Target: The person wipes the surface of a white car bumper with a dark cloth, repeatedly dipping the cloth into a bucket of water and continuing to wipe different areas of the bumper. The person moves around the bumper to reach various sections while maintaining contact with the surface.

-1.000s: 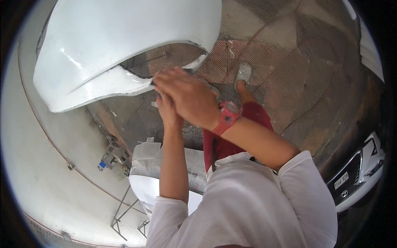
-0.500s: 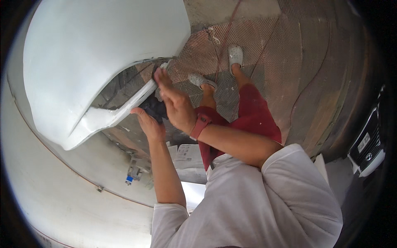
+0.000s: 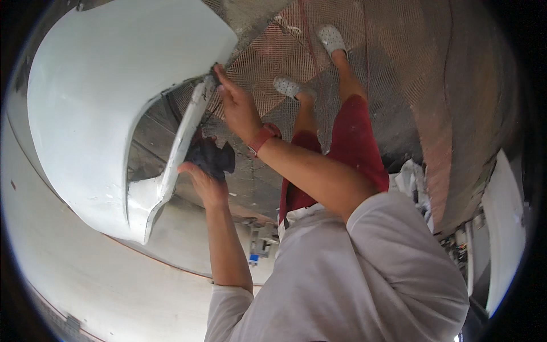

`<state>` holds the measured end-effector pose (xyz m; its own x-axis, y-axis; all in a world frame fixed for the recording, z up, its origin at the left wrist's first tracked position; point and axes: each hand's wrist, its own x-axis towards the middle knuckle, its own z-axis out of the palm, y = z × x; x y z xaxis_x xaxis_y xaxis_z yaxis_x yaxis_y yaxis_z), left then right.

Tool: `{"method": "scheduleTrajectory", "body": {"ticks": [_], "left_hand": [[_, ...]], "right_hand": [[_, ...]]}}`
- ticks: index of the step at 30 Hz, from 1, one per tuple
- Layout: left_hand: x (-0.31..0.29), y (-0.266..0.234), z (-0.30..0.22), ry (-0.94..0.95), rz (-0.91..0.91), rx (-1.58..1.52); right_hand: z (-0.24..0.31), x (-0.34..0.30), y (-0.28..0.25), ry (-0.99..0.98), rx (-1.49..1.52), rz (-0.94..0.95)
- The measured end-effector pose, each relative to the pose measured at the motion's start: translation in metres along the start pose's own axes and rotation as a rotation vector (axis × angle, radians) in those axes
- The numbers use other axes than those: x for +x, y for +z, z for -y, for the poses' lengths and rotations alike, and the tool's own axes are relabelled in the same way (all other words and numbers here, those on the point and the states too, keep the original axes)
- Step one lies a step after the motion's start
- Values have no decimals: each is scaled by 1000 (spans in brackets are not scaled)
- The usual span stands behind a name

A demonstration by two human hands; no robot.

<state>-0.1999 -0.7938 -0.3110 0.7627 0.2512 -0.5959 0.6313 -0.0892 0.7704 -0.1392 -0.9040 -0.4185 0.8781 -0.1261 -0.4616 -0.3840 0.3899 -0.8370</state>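
Left hand: my left hand (image 3: 206,185) is closed around a bunched dark cloth (image 3: 213,158), thumb up against the outer edge of the strip.
Right hand: my right hand (image 3: 239,111) has its fingers stretched out, tips over a small dark piece (image 3: 216,74) at the strip's upper end; whether they pinch it or only press, I cannot tell.
White panel: the broad, curved white panel (image 3: 114,97) fills the space left of my fingers, one corner just above my right fingertips, its lower tip below and left of my left thumb.
Strip: the panel's narrow white strip (image 3: 183,134) has its long axis slanting from my right fingertips down past my left thumb; left of it is an opening with the floor showing through.
Wrist: a red watch (image 3: 263,138) sits behind my right hand.
Floor: a ribbed reddish mat (image 3: 268,48) lies beyond my right fingers, my pale perforated clogs (image 3: 331,40) on it.
Room: a pale wall (image 3: 102,273) curves below and left of my left hand.
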Motion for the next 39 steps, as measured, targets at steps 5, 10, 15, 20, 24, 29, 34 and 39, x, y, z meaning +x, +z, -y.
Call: {"method": "scheduleTrajectory", "body": {"ticks": [5, 10, 15, 20, 24, 29, 34, 39], "left_hand": [[3, -9, 6, -62, 29, -124], [8, -15, 1, -13, 147, -34], [10, -5, 4, -18, 55, -97], [3, -12, 5, -7, 30, -20], [5, -14, 6, -50, 91, -116], [-2, -17, 12, -52, -12, -23], [2, 13, -4, -50, -53, -119], [-9, 2, -1, -103, -73, -214]], "right_hand": [[17, -53, 18, -217, 31, -119], [-24, 9, 16, 206, 177, -270], [-9, -18, 49, 206, 283, -403], [-23, 65, 17, 509, 577, -488], [12, -4, 40, 329, 228, -331], [14, 10, 31, 382, 328, -316], [6, 23, 28, 286, 90, -299], [-78, 80, 18, 483, 250, -332]]}}
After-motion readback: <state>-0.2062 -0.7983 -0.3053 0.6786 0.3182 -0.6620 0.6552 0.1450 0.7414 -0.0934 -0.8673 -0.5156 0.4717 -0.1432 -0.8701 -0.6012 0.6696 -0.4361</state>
